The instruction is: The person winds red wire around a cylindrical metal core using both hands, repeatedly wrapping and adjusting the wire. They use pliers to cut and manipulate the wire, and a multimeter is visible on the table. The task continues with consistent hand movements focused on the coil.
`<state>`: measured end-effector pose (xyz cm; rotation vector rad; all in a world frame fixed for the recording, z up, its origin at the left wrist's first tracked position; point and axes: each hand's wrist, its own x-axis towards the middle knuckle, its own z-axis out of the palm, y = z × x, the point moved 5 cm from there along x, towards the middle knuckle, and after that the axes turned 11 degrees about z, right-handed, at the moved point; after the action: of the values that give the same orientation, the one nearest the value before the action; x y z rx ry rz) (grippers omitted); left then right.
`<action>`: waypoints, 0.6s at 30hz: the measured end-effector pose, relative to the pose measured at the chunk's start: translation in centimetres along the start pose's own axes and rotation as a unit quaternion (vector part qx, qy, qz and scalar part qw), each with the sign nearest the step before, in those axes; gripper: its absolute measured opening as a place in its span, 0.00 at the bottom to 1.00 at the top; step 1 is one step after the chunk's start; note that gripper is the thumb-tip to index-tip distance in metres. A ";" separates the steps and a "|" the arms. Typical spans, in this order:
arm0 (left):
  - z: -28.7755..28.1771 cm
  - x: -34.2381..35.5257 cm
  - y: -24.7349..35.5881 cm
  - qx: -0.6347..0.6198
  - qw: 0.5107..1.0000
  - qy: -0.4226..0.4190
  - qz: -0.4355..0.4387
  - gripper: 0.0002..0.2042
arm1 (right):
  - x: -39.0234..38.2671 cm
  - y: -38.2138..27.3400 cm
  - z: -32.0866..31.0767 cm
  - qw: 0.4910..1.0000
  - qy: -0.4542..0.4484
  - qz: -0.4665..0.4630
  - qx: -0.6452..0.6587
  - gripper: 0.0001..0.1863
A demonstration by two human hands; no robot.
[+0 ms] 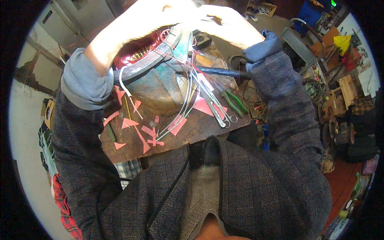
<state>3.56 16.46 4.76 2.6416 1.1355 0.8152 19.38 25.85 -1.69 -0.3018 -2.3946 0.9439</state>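
Motor stator (158, 90) sits back from the worktop (196, 131)'s near edge, rim (142, 67) slanting far-right toward the left hand (172, 11) and right hand (216, 20), left forearm (114, 38) nearer, but glare means I can't tell their grip.

We see a rounded metal housing (154, 91), worn blue-green and brown, standing on a dark brown wooden tabletop (182, 140) with its thick gray rim (154, 64) uppermost. Inside, we make out glossy red wire windings (125, 60). Thin white sleeved wires (186, 101) trail beside the housing's right part; a white sleeve (122, 82) hangs at the rim's left end.
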 end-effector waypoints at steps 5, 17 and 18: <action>0.2 0.2 0.1 0.042 0.999 -0.015 -0.016 0.11 | 0.8 0.1 0.8 0.999 0.033 0.012 0.037 0.11; 0.3 0.3 -0.5 0.021 0.999 -0.019 -0.032 0.10 | -2.8 -3.1 -2.1 0.965 0.134 -0.123 -0.190 0.17; 0.4 0.4 -0.3 0.004 1.000 -0.016 -0.007 0.10 | -2.0 -3.0 -1.6 0.969 0.115 -0.114 -0.187 0.16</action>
<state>3.83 16.93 4.46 2.6391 1.1513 0.7649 21.91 23.80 0.49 -0.2511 -2.3155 0.3313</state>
